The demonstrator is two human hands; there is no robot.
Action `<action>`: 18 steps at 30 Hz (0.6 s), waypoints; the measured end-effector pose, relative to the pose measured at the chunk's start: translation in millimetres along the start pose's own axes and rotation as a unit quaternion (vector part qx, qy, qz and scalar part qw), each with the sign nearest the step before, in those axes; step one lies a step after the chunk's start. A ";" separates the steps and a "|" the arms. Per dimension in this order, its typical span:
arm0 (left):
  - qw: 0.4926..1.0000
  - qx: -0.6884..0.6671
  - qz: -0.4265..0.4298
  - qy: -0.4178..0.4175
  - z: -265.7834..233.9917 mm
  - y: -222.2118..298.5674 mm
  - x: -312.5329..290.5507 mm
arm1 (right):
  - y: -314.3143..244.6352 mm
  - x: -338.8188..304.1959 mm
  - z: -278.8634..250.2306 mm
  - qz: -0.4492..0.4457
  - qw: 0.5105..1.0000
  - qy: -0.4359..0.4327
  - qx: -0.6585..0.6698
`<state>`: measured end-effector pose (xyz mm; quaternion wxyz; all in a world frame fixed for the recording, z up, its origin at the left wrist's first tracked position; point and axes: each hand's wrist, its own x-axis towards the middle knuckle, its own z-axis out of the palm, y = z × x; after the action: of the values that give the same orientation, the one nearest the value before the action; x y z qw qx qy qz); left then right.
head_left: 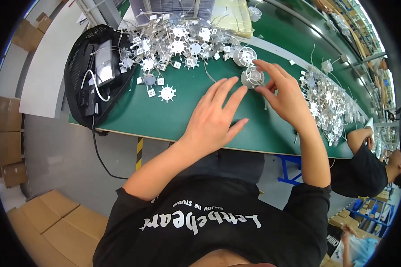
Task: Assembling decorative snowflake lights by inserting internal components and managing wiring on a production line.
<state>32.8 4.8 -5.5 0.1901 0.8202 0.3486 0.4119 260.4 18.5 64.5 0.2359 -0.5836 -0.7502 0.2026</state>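
My left hand [216, 113] is spread above the green tabletop, its fingers stretched out and nothing in them. To its right, my right hand [283, 91] curves thumb and forefinger around the edge of a small round whitish housing [252, 79] with a ribbed, open-looking top. A second similar round housing [244, 56] stands just behind it, close to the forefinger. Left of my hands, one flat silver star-shaped plate [167, 93] lies apart, near the large heap of similar silver plates [178, 46] with thin wires and small white tags.
At the left edge sits a black mesh bag [75, 84] holding a power bank and cables. Another heap of wired silver parts [327, 104] lies on the right. Behind are a stacked purple-grey bin [173, 9] and a yellowish wrapped pack [234, 18]. A co-worker [361, 171] is at the right.
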 end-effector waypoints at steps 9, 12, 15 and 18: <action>0.999 0.025 -0.035 0.010 31.8 -8.4 40.8 | 21.2 -23.5 16.3 0.062 0.981 0.023 0.180; 0.996 0.036 -0.075 -0.012 45.4 -13.1 55.7 | 15.8 -21.5 18.6 0.063 0.941 0.010 0.331; 0.993 0.043 -0.087 -0.068 41.1 -10.1 59.1 | 15.4 -27.8 21.3 0.043 0.978 0.009 0.204; 0.988 0.036 -0.107 -0.103 10.3 -0.8 42.8 | 15.5 -29.8 22.3 0.024 0.991 0.053 0.123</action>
<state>58.7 36.3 11.2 0.2384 0.8224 0.4277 0.2896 265.5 -7.4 34.1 0.3407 -0.5781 -0.6914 0.2678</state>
